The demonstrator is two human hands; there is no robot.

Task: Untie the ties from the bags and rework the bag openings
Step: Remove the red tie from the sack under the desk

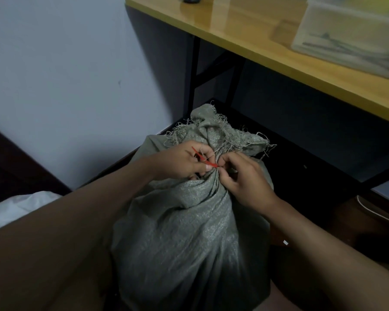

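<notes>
- Head view: a grey-green woven sack [189, 225] stands full and upright on the floor, between the person's forearms and in front of a black-framed desk.
- Its fabric is coarse and wrinkled, gathered into a tight neck near the top; above the neck the opening [220, 131] spreads out with frayed, loose threads along the edge.
- A thin red tie [206, 158] goes around the neck, with one free end sticking up to the left.
- The left hand [184, 162] has its fingers curled on the tie's free end and the gathered cloth.
- The right hand [245, 178] seems to pinch the tie at the neck with thumb and forefinger; the exact contact is hard to see in the dim light.
- On the yellow tabletop [245, 30] above rests a translucent plastic box [350, 34].
</notes>
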